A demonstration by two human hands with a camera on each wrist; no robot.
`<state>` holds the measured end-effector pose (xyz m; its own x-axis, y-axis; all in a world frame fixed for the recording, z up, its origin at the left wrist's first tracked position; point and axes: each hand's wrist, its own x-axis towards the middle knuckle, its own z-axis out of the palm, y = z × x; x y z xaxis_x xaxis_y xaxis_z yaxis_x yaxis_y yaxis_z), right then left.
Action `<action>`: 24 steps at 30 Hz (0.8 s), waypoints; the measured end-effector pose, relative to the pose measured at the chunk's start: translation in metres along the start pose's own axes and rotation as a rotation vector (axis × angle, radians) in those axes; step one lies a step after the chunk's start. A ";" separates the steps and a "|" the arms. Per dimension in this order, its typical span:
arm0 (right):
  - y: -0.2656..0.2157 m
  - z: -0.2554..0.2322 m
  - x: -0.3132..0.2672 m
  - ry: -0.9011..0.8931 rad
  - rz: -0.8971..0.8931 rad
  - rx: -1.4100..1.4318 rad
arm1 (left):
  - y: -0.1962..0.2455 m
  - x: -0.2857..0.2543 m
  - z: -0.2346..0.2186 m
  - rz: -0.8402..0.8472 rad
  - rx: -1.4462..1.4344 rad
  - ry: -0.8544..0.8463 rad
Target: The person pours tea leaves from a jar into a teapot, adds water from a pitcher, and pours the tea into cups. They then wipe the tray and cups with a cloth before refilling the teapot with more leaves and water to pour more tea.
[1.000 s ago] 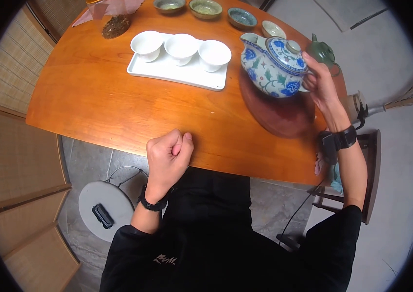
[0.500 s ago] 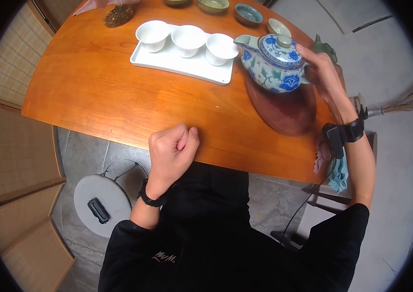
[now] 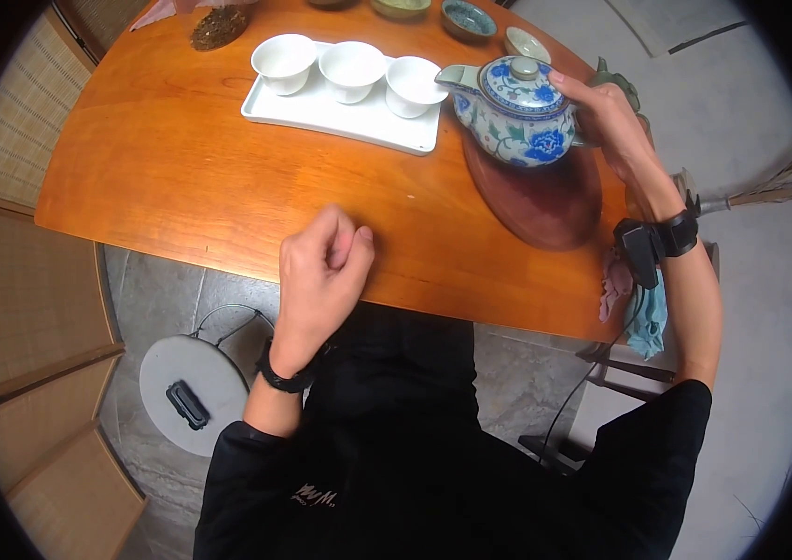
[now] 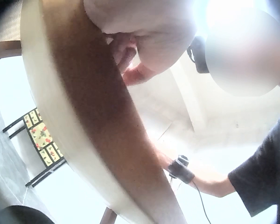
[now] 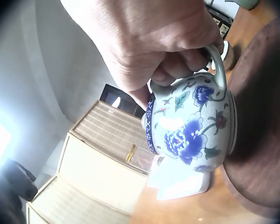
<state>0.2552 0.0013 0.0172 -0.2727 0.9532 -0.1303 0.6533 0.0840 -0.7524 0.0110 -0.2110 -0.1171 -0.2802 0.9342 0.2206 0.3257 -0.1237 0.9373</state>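
My right hand (image 3: 615, 126) grips the handle of the blue-and-white floral teapot (image 3: 517, 117), thumb against the lid. The teapot is held over the dark red oval board (image 3: 550, 205), its spout over the rim of the rightmost white cup (image 3: 413, 89); whether they touch I cannot tell. In the right wrist view the hand (image 5: 149, 37) curls through the handle of the teapot (image 5: 191, 126). Three white cups stand in a row on the white tray (image 3: 340, 131). Near the table's front edge my left hand (image 3: 321, 271) is curled in a fist, holding nothing.
Several small bowls, among them a blue-green one (image 3: 468, 21), line the table's back. A green teapot (image 3: 618, 82) stands behind my right hand. A brown lump (image 3: 219, 28) lies at back left. Cloths (image 3: 648, 317) hang at the right edge; a round grey lid (image 3: 193, 392) is below left.
The right hand has carried the teapot left and slightly up, bringing its spout to the rightmost cup. The left fist has stayed near the table's front edge.
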 end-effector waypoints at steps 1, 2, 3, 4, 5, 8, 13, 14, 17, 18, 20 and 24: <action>-0.004 -0.001 -0.002 0.003 -0.002 -0.020 | 0.008 0.007 -0.004 -0.022 0.002 -0.062; -0.006 -0.001 -0.002 0.004 -0.003 -0.040 | 0.018 0.015 -0.009 -0.047 0.003 -0.123; -0.005 0.000 -0.003 0.007 -0.007 -0.034 | 0.025 0.021 -0.013 -0.007 0.078 -0.180; -0.004 0.001 -0.003 0.011 -0.013 -0.027 | 0.033 0.027 -0.018 0.035 0.153 -0.237; -0.003 0.001 -0.002 0.016 -0.019 -0.021 | 0.038 0.034 -0.021 0.077 0.228 -0.293; 0.000 -0.003 0.004 -0.002 0.000 -0.056 | 0.047 0.056 -0.019 0.166 0.396 -0.326; -0.005 -0.005 0.006 0.003 0.003 -0.029 | 0.044 0.075 -0.014 0.232 0.495 -0.414; -0.004 -0.006 0.008 -0.019 0.013 -0.035 | 0.044 0.077 -0.014 0.204 0.489 -0.462; -0.018 -0.004 0.002 -0.040 -0.044 -0.082 | 0.042 0.088 -0.010 0.140 0.453 -0.519; -0.025 -0.005 -0.001 -0.077 -0.024 -0.098 | 0.045 0.091 -0.011 0.102 0.442 -0.578; -0.028 -0.008 -0.001 -0.079 -0.013 -0.132 | 0.037 0.093 -0.006 0.142 0.489 -0.519; -0.031 -0.006 -0.001 -0.061 -0.004 -0.137 | 0.033 0.095 -0.003 0.145 0.511 -0.554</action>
<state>0.2396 -0.0009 0.0443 -0.3149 0.9338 -0.1701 0.7415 0.1302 -0.6582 -0.0080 -0.1271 -0.0643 0.2467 0.9684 0.0379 0.7395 -0.2134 0.6384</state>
